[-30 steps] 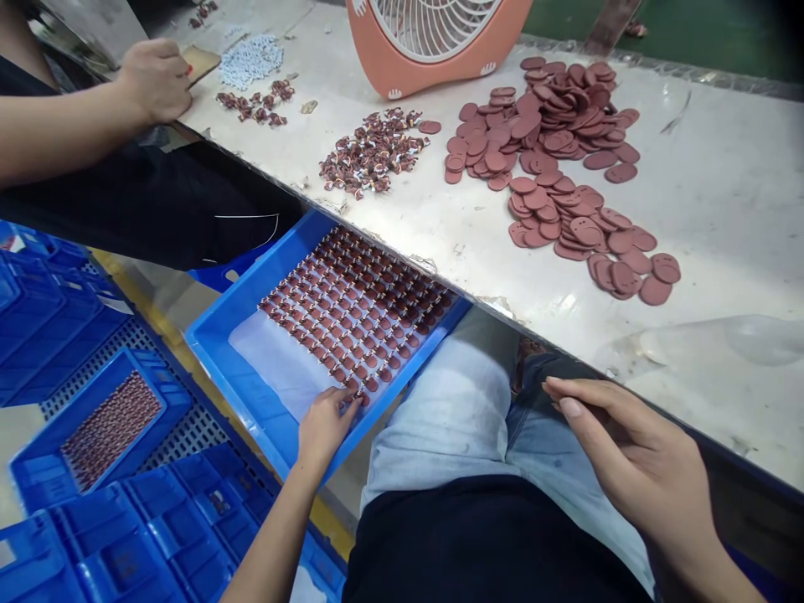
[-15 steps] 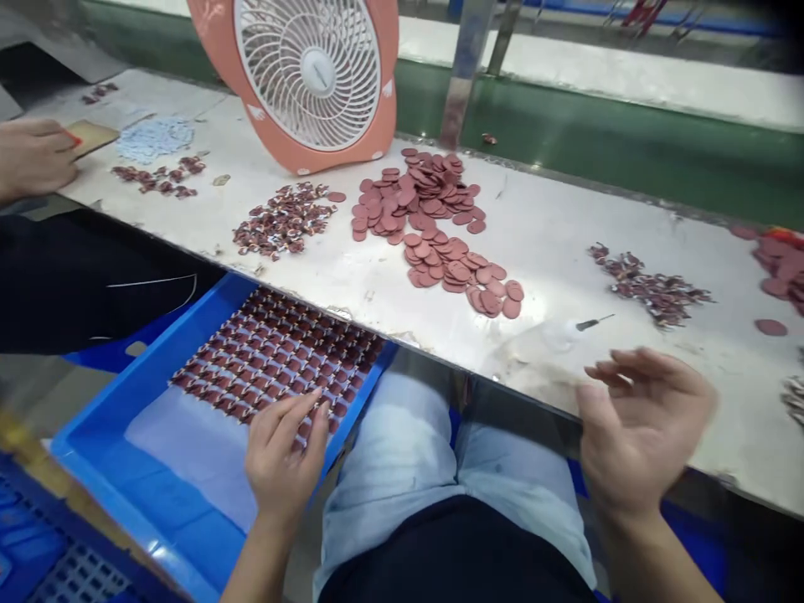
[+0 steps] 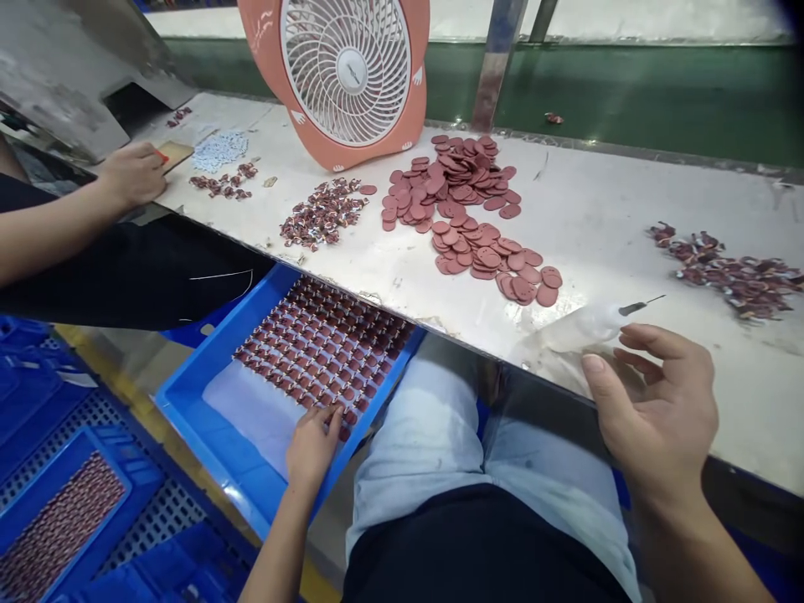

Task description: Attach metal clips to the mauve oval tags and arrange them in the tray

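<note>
My left hand point(image 3: 315, 442) is over the blue tray point(image 3: 188, 419), its fingers pressed together at the near end of the rows of small dark-red pieces point(image 3: 314, 335). Whatever lies between those fingertips is hidden. The rows rest on a white sheet point(image 3: 251, 406) in the tray. My right hand point(image 3: 666, 402) is open, thumb and fingers apart, at the bench edge. Just beyond its fingertips lies a translucent squeeze bottle point(image 3: 581, 327) with a needle tip. Flat dark-red oval discs point(image 3: 465, 188) are heaped on the bench, with small brown-and-white pieces point(image 3: 323, 213) left of them.
An orange fan point(image 3: 352, 71) stands at the back of the bench point(image 3: 603, 209). More brown pieces point(image 3: 734, 272) lie on the right. At left, another person's hand point(image 3: 135, 172) holds a tan board near pale-blue bits point(image 3: 219, 151). A filled blue crate point(image 3: 126, 477) is on the floor.
My view has turned left, bringing the floor crate into sight. My left hand has lowered to the near end of the rows. My right hand stays open, close to the bottle.
</note>
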Demonstrator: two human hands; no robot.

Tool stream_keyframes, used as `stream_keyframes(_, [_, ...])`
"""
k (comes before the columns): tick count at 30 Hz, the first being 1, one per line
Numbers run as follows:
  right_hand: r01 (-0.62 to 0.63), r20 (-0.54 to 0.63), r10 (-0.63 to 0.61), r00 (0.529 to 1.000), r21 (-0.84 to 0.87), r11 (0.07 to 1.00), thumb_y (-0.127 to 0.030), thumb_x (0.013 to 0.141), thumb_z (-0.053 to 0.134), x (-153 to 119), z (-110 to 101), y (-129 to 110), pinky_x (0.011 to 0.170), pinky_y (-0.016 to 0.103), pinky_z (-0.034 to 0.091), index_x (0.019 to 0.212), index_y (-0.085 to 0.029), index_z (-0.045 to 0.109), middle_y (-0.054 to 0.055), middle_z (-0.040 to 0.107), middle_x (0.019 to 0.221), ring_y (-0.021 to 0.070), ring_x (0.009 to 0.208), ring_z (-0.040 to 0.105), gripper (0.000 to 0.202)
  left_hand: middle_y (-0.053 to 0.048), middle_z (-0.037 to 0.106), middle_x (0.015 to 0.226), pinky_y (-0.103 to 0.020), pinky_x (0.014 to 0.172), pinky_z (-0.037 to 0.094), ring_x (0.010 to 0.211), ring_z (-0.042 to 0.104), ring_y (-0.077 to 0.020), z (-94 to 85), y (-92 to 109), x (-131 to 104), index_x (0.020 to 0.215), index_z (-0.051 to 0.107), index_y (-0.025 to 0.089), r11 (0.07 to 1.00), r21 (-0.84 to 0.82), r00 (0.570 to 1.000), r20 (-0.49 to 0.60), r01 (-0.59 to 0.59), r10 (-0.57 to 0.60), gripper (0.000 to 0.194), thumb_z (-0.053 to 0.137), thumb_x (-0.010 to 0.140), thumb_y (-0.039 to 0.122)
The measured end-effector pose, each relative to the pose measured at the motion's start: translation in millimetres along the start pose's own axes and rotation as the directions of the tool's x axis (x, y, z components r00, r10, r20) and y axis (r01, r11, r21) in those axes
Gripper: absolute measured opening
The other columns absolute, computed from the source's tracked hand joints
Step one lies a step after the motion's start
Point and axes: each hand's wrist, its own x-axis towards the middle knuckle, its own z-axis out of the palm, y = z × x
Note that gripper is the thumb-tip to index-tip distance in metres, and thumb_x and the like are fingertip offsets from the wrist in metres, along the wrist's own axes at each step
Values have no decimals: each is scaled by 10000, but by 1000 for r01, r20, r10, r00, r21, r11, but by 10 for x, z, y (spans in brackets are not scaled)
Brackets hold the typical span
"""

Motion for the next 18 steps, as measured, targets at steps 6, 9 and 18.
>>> stream_keyframes(6, [-35, 6, 35, 999, 21, 999, -429, 840, 702, -4, -19, -6, 962, 551, 549, 1247, -272, 607, 84, 594, 1232, 310, 1144, 603, 446, -67, 693, 1031, -461, 890, 534, 971, 658, -223, 89, -44, 55, 1051, 674, 166, 999, 24, 992, 120, 36, -38, 276, 570, 963, 406])
stream_keyframes(9, [-44, 1, 44, 999, 20, 999, -427, 840, 703, -5, -17, 4, 967, 559, 546, 1248, -278, 606, 80, 599, 1225, 313, 1145, 604, 444, -70, 690, 1044, -465, 897, 528, 980, 654, -226, 96, -54, 53, 1057, 672, 167, 999, 21, 990, 136, 42, -44, 284, 565, 964, 413])
stream_keyframes(18, [-68, 3, 68, 998, 56, 996, -416, 834, 716, -5, -32, 10, 984, 541, 547, 1246, -261, 601, 81, 593, 1224, 294, 1165, 589, 455, -120, 704, 1001, -411, 847, 504, 924, 660, -272, -23, -103, 2, 1035, 721, 180, 988, -43, 989, -9, 150, -150, 433, 431, 967, 495])
